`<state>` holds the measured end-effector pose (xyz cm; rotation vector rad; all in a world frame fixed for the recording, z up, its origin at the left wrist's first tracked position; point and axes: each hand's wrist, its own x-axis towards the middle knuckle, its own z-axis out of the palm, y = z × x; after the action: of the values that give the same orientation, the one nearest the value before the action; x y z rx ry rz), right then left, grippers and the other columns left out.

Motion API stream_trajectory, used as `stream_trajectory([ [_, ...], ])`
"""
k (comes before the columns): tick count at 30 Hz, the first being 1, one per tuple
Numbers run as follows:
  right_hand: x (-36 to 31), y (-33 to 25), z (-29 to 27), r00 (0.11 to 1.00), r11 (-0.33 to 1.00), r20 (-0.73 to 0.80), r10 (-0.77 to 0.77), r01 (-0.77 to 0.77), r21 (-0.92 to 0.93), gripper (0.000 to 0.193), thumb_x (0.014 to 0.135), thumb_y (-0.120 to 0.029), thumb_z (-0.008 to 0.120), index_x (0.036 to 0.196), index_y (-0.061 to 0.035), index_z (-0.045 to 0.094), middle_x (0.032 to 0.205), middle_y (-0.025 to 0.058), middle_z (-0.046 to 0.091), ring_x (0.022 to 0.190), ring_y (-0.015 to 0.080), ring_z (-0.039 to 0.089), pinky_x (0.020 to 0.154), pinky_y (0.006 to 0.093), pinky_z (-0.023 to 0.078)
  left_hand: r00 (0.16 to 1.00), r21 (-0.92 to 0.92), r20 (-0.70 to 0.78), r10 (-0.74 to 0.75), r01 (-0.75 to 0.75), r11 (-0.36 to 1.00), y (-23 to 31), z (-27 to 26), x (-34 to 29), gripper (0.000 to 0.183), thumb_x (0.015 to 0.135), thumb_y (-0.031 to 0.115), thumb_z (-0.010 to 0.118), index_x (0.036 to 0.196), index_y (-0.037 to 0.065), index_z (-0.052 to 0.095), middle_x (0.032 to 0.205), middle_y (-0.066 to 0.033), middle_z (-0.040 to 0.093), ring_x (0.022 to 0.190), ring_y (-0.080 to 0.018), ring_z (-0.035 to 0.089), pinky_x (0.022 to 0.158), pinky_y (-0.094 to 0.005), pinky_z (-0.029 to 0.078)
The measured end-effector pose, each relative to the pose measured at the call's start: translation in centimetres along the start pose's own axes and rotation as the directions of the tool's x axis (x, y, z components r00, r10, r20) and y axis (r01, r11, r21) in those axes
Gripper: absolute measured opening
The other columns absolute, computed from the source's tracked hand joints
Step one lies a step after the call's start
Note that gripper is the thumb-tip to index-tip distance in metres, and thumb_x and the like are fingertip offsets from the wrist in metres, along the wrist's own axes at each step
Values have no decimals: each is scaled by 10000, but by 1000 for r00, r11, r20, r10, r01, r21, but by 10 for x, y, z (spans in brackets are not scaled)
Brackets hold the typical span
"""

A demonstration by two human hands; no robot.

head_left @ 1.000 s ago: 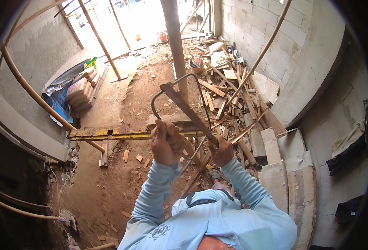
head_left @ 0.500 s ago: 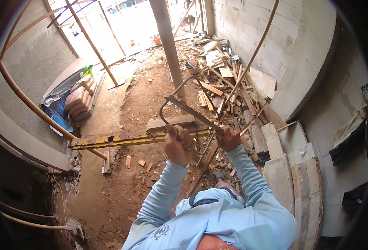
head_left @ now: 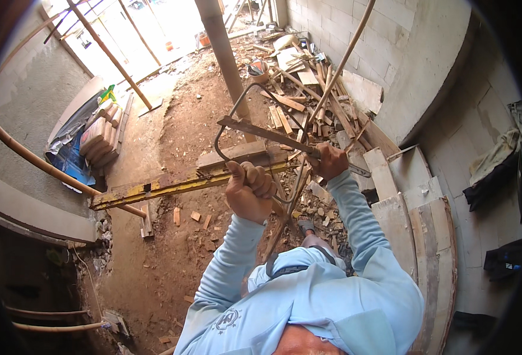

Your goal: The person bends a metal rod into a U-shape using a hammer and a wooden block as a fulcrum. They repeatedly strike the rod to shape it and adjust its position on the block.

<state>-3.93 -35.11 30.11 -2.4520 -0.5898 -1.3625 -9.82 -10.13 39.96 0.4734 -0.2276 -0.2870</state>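
My left hand [head_left: 250, 190] is closed around the lower side of a bent metal rod [head_left: 235, 105], shaped into an angular loop. My right hand [head_left: 331, 161] grips a long, flat, dark bar [head_left: 267, 134]; whether it is a blade or a plain strip I cannot make out. The bar's far end crosses the loop, and a pale strip with holes [head_left: 360, 171] shows beyond my right fist. Below the loop, a rusty yellow beam [head_left: 172, 187] lies across a bamboo pole. A short wooden block [head_left: 215, 158] rests on the beam, partly behind the rod.
An upright post [head_left: 224, 56] rises just beyond the beam. Scrap wood [head_left: 332, 103] is heaped along the right block wall, with boards [head_left: 429, 236] stacked nearer. Filled sacks [head_left: 98, 139] lie at the left. Slanting bamboo poles [head_left: 39, 161] cross the space.
My right hand has moved up and slightly right, and the bar now lies flatter across the loop. My left hand keeps its hold. The whole view has shifted a little.
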Motion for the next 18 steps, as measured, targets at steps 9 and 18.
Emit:
stream_trajectory([
  [9,-20,-57,-19,925,922,331,186,-280,266,456,920,-488,617,857,-41,551,570,58,487,425,201,480,430,382,464,962,68,-246,117,-104,992,13,-22,3,574,1001,578,351,623,145,342,534,52,178,435,-102,134,396,-278,135],
  [18,-4,-85,-22,664,491,489,566,-748,447,324,873,-324,741,881,-28,610,633,31,610,615,129,614,556,288,483,974,-87,25,227,-224,971,59,-68,-13,561,1019,552,322,627,150,324,536,45,158,447,-98,106,401,-293,111],
])
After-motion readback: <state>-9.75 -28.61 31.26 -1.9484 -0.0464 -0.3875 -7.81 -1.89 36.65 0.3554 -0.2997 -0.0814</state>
